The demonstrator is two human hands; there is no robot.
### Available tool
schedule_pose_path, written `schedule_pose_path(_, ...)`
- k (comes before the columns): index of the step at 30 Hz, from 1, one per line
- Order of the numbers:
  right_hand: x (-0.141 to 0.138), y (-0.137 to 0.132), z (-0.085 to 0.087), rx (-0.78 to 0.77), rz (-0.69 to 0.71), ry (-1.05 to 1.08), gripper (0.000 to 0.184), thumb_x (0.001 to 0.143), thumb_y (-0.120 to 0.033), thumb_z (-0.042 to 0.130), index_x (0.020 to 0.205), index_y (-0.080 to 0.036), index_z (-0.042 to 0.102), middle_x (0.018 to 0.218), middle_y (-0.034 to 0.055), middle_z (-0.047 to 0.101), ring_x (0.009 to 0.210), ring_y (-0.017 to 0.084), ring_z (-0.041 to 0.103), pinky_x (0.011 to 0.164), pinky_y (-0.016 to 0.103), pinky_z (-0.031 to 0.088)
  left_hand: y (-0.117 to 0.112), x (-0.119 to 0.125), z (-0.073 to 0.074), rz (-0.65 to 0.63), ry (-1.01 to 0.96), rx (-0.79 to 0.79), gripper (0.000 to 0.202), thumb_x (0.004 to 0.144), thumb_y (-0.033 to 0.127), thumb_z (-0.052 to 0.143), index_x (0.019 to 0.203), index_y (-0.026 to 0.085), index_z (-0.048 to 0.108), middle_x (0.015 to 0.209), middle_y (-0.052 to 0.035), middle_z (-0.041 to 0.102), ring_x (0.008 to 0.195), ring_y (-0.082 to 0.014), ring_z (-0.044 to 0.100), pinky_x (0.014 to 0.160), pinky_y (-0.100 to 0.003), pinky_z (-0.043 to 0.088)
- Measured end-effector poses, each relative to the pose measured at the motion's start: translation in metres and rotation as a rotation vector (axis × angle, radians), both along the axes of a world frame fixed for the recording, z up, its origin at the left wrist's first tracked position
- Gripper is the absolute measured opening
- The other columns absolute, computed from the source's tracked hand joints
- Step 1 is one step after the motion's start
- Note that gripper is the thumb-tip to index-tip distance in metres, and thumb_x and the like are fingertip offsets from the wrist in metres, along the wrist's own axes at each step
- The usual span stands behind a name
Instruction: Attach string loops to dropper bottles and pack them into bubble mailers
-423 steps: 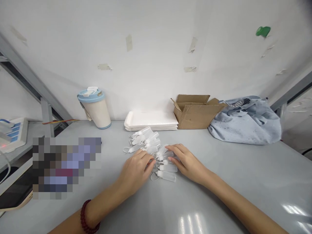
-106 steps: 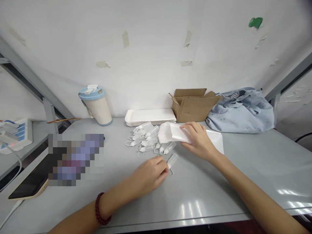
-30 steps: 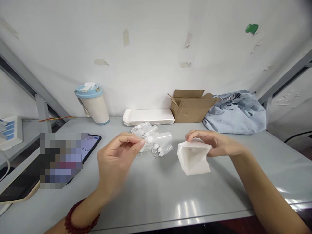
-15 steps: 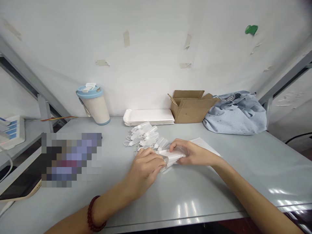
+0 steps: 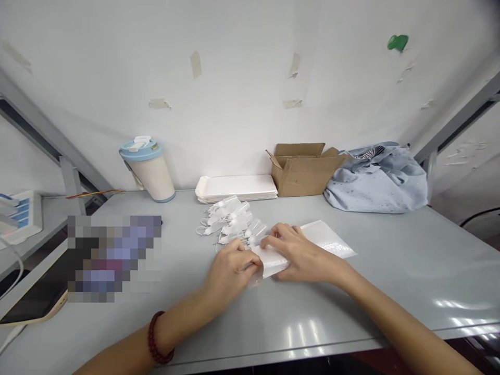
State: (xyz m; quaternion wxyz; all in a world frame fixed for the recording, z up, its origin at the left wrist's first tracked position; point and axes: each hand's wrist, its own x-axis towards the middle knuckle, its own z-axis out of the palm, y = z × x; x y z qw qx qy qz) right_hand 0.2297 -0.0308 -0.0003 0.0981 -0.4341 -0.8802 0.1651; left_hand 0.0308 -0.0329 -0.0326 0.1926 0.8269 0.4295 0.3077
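White pouch (image 5: 271, 261) held on the surface (image 5: 390, 281) by half-closed left hand (image 5: 230, 272) and right hand (image 5: 300, 255), partly hidden by fingers; contents cannot be made out. Plastic bottles (image 5: 230, 221) lie just behind. Pixelated patch (image 5: 113, 258) obscures the left.

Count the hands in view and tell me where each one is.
2: the left hand and the right hand, both on a white pouch on the grey table; no others in view.

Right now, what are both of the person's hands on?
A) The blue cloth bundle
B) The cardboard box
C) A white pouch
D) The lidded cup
C: the left hand and the right hand meet on the white pouch at the front of the table.
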Motion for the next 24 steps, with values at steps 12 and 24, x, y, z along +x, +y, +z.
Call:
schedule_pose_path(12,-0.010,-0.001,-0.007,0.031,0.106,0.080,0.043,0.064,-0.022,0.064,0.104,-0.019,0.047,0.099,0.0056,0.052,0.094,0.022,0.048,0.085,0.039,0.035,0.002,0.000,-0.001,-0.004,0.073,0.300,0.007,0.079,0.012,0.055,0.082,0.017,0.052,0.080,-0.0036,0.055,0.076,-0.0191,0.048,0.065,-0.031,0.044)
schedule_pose_path(24,-0.021,-0.010,-0.004,0.129,0.211,0.064,0.026,0.065,-0.020,0.058,0.089,-0.018,0.049,0.089,0.0038,0.051,0.085,0.019,0.045,0.080,0.035,0.035,0.005,-0.001,-0.004,-0.020,0.160,0.081,0.022,0.075,0.013,0.051,0.056,0.019,0.039,0.056,0.0041,0.046,0.052,-0.0116,0.041,0.050,-0.024,0.031)
